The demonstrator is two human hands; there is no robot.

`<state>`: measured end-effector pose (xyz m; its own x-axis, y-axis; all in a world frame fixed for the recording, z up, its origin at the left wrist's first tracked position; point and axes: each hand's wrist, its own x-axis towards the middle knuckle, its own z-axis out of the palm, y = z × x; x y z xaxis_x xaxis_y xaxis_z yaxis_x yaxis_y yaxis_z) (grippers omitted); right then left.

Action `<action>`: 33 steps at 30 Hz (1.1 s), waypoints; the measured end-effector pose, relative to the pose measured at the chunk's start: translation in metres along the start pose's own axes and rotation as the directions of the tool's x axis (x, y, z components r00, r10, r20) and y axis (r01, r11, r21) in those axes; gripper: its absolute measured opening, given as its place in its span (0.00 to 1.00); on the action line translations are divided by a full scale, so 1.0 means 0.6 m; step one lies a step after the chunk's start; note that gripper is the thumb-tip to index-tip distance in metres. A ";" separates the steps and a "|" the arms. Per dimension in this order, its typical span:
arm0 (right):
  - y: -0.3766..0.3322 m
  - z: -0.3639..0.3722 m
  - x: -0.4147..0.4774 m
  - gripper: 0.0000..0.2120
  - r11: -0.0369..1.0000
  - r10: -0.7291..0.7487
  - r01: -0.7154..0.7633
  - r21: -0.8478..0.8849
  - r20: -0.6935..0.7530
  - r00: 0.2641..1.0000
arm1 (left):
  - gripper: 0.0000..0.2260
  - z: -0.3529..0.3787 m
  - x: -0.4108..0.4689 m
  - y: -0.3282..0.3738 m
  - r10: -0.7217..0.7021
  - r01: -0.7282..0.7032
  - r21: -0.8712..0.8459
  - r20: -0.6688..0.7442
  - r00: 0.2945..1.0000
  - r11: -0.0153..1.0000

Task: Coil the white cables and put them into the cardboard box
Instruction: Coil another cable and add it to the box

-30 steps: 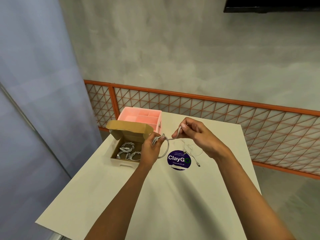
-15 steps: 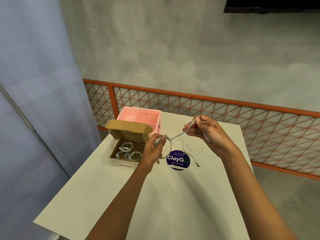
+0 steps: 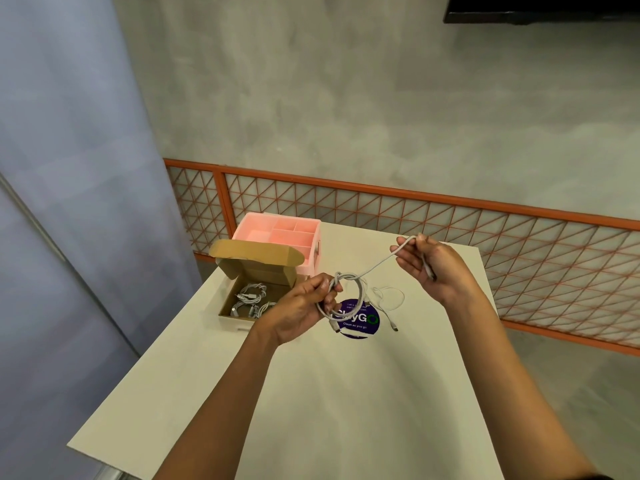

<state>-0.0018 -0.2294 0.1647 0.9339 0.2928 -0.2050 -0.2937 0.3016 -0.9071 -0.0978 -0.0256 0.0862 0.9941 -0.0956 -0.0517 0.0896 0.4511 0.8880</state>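
White table (image 3: 311, 393), grey wall behind. L hand (image 3: 301, 310) pinches the cable (image 3: 356, 289) coil so loops can't spring. R hand (image 3: 436, 268) grips the tail, taut, prob. to cinch a wrap. Box (image 3: 235, 320) sits open just left. Thin cable (image 3: 391, 299) lies loose.

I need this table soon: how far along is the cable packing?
Done: several coiled cables lie in the open cardboard box. In hand: the left hand grips a looped cable while the right hand holds its tail taut, apparently knotting it. Left: box that coil, then coil the thin loose cable on the table.
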 end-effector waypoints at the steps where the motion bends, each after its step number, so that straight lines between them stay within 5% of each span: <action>1: 0.002 0.000 0.000 0.17 1.000 0.003 -0.003 -0.006 -0.002 1.000 | 0.07 0.001 -0.002 0.004 -0.010 0.010 0.020 0.003 1.000 1.000; 6: 0.007 0.003 -0.001 0.17 1.000 0.017 -0.018 -0.014 -0.015 1.000 | 0.16 0.014 0.003 0.006 -0.004 0.019 0.089 -0.168 0.986 0.996; 13: 0.009 0.018 -0.003 0.15 1.000 0.022 -0.022 0.003 -0.003 1.000 | 0.33 0.022 0.021 -0.023 0.222 -0.016 0.582 -0.285 0.932 0.813; 20: 0.003 0.014 -0.005 0.15 0.997 0.024 -0.028 0.070 0.060 0.998 | 0.12 0.027 0.027 -0.029 0.348 -0.119 0.664 -0.225 0.910 0.739; 25: 0.001 0.011 -0.003 0.15 0.993 0.014 -0.019 0.115 0.041 0.999 | 0.06 0.032 0.030 -0.017 0.441 -0.208 0.699 -0.169 0.881 0.684; 27: 0.005 0.007 -0.002 0.14 1.000 -0.018 0.017 0.022 0.018 1.000 | 0.05 0.039 0.028 -0.011 0.452 -0.212 0.663 -0.212 0.866 0.718; 29: 0.015 -0.001 0.001 0.11 0.963 -0.105 0.098 -0.253 -0.014 0.994 | 0.07 0.044 0.024 -0.005 0.447 -0.211 0.605 -0.270 0.853 0.767; 33: 0.051 -0.027 0.011 0.08 0.734 -0.280 0.237 -0.637 0.034 0.959 | 0.10 0.032 0.023 -0.003 0.422 -0.200 0.522 -0.352 0.835 0.829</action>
<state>-0.0011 -0.2326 0.1296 0.9713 0.2271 0.0701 0.1355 -0.2868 -0.9484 -0.0853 -0.0447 0.0927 0.8900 0.4226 0.1711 -0.1563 -0.0697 0.9852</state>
